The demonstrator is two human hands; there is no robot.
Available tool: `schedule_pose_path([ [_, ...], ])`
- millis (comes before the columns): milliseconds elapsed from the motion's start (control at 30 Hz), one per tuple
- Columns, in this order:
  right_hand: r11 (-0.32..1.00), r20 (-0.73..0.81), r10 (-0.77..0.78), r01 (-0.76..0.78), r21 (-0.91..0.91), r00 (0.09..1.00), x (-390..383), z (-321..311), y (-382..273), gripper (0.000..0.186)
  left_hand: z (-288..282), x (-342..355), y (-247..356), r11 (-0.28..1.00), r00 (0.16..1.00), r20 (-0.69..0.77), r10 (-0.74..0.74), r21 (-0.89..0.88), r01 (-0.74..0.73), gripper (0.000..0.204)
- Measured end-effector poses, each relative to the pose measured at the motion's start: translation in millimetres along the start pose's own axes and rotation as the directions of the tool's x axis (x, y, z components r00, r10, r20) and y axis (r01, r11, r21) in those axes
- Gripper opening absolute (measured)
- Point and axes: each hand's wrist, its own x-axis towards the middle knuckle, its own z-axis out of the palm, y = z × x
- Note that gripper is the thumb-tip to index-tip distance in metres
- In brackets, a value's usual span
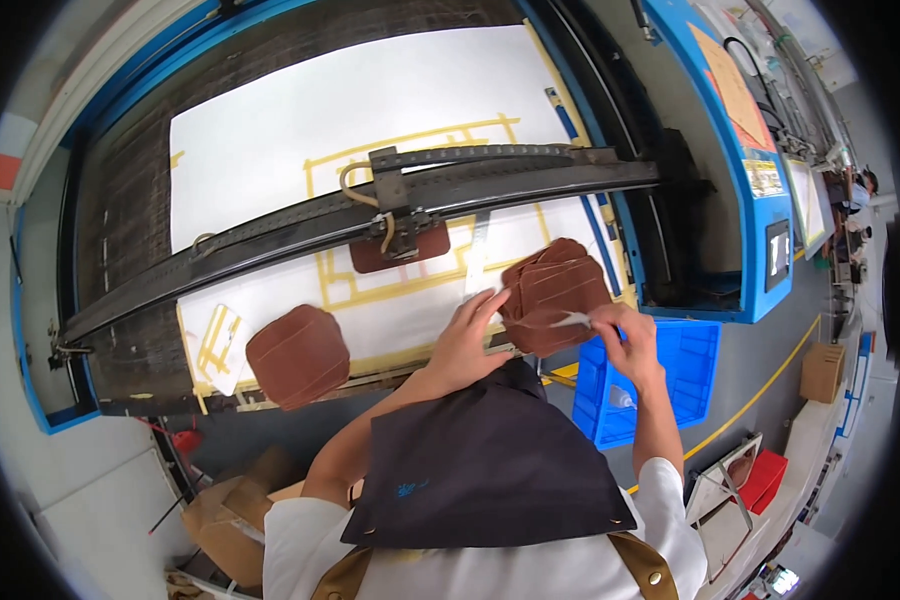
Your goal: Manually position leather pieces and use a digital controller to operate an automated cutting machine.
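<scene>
A stack of brown leather-like pieces (pixel 555 285) with rounded corners lies at the right front of the machine bed. My left hand (pixel 465 345) is at the stack's left edge, its fingers stretched and apart. At the stack's right front edge, my right hand (pixel 630 345) pinches a thin whitish strip (pixel 573 320) lying across the top piece; its exact kind is unclear. Another brown pile (pixel 298 357) rests at the left front. Under the machine's head sits a flat brown piece (pixel 402 248), partly hidden.
A dark gantry beam (pixel 300 220) with a tool head (pixel 398 215) spans the white, yellow-taped bed (pixel 270 130). A blue crate (pixel 595 425) stands below my right hand. The blue machine housing (pixel 740 230) is at the right. Cardboard boxes (pixel 235 520) stand lower left.
</scene>
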Motion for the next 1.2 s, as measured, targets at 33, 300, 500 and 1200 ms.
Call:
schedule_pose_path([
  [33, 0.993, 0.097, -0.115, 0.113, 0.031, 0.989, 3, -2, -14, 0.011, 0, 5, 7, 0.999, 0.999, -0.009, 0.036, -0.036, -0.036, 0.059],
  [300, 0.900, -0.031, 0.260, -0.231, 0.370, 0.965, 4, 13, -19, 0.005, -9, 3, -11, 0.962, 0.972, 0.232, -0.021, -0.261, 0.084, 0.019],
  [500, 0.707, -0.040, 0.490, -0.371, 0.602, 0.871, 3, 59, 59, 0.006, 1, 7, -29, 0.611, 0.937, 0.172, -0.303, -0.719, 0.330, 0.027],
  [1200, 0.567, 0.113, 0.722, -0.677, 0.468, 0.683, -32, 106, 144, 0.016, -98, 85, -152, 0.560, 0.543, -0.557, -0.628, 0.160, 0.813, 0.083],
])
